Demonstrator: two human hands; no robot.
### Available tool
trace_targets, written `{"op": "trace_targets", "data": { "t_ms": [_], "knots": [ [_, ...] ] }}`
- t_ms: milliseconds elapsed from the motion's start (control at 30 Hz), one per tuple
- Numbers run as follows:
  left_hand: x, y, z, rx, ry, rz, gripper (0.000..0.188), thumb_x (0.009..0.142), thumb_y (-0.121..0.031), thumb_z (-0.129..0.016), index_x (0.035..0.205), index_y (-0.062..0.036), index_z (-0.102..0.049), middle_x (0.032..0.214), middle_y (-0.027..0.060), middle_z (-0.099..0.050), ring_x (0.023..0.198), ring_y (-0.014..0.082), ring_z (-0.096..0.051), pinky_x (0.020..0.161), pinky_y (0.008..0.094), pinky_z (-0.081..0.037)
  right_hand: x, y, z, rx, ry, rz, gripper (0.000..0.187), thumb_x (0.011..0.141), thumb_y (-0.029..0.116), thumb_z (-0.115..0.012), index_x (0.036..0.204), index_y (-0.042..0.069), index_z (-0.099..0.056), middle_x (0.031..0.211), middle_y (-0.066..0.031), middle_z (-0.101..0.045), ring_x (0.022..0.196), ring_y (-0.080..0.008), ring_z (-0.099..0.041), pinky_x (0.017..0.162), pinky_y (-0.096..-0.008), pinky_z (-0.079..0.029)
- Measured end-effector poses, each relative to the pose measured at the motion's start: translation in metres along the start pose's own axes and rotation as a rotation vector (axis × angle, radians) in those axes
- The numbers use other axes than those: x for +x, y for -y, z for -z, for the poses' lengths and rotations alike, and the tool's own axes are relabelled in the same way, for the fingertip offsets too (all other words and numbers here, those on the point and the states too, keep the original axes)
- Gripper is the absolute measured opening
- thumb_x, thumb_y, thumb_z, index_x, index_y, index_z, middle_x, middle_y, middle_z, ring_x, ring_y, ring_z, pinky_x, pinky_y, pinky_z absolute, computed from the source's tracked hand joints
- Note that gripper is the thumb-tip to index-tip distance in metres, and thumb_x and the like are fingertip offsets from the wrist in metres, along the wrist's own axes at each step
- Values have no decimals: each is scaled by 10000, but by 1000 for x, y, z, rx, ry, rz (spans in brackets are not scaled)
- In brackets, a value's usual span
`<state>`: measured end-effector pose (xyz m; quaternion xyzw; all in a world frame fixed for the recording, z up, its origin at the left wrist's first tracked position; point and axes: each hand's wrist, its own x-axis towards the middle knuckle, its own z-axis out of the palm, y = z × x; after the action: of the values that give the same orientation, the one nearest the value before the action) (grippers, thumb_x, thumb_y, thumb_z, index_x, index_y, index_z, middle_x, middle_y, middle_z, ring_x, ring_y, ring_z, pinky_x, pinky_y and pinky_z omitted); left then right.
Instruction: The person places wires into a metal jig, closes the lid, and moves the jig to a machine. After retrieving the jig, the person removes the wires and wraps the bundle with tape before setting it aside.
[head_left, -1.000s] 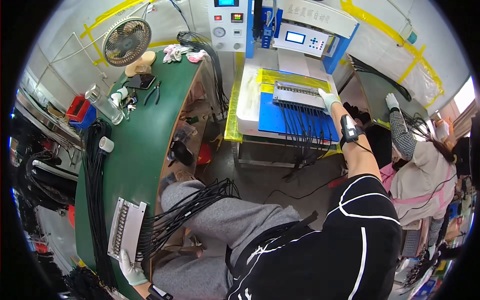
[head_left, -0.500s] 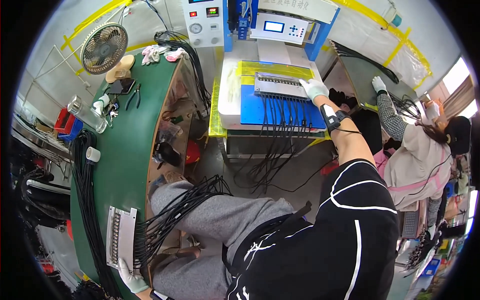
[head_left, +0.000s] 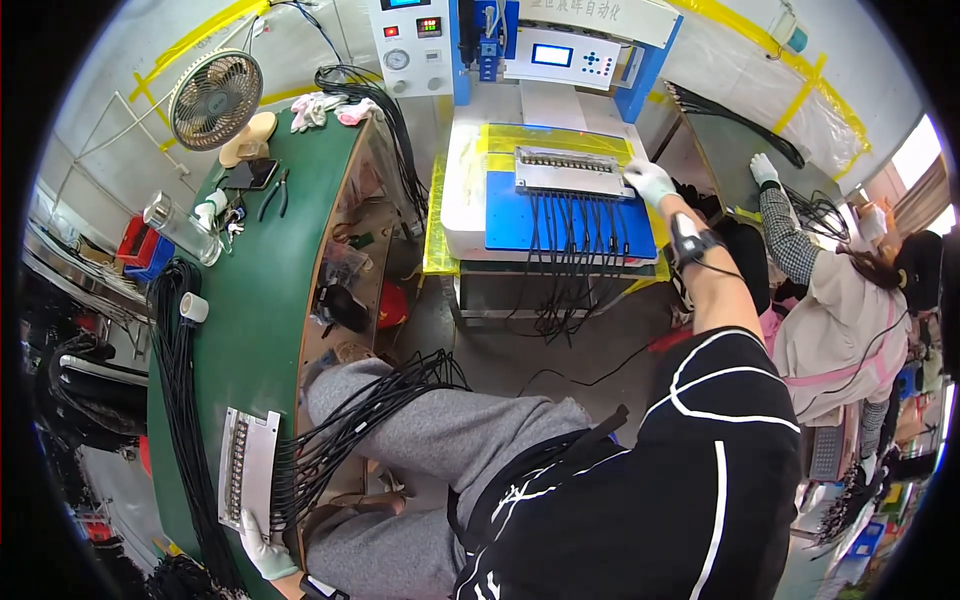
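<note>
My left hand (head_left: 264,548), in a white glove, grips the lower end of a silver metal cable fixture (head_left: 262,465) on the green table's edge. Black cables (head_left: 340,440) run from that fixture across my grey-trousered leg. A second, similar metal fixture (head_left: 570,178) lies on a blue plate (head_left: 508,225) on the machine's bed, its black cables hanging over the front edge. Beside this fixture's right end is my right hand (head_left: 650,182), also gloved, with loosely bent fingers and nothing visible in them. Whether its fingertips touch the fixture is hard to see.
The machine (head_left: 560,60) with its blue frame rises behind the plate. On the green table (head_left: 265,300) are a fan (head_left: 216,98), pliers (head_left: 273,195), a phone (head_left: 250,174), a glass bottle (head_left: 185,230), a tape roll (head_left: 193,308) and a long cable bundle (head_left: 180,400). A co-worker (head_left: 840,310) sits at right.
My right hand has slid off the fixture's top toward the right, to just beside its end. The hanging cables have swung together. My left hand keeps its grip on the other fixture.
</note>
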<state>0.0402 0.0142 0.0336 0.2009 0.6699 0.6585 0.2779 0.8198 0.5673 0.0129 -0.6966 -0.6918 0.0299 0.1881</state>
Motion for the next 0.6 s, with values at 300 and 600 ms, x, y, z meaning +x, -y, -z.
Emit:
{"op": "trace_targets", "data": {
  "t_ms": [300, 600],
  "knots": [
    [8, -3, 5, -138, 98, 120, 441, 1014, -277, -572, 1328, 31, -549, 1258, 154, -624, 1082, 258, -654, 867, 379, -588, -100, -27, -15, -454, 257, 185, 714, 760, 169, -716, 1426, 131, -464, 1488, -199, -437, 1321, -367, -466, 1065, -399, -446],
    [7, -4, -7, -139, -21, 121, 511, 998, -311, -597, 1388, 3, -497, 1261, 137, -621, 1041, 231, -651, 838, 371, -576, -104, -43, -11, -400, 181, 337, 825, 685, 211, -801, 1428, 101, -460, 1492, -205, -440, 1341, -378, -452, 1100, -419, -418]
  ]
}}
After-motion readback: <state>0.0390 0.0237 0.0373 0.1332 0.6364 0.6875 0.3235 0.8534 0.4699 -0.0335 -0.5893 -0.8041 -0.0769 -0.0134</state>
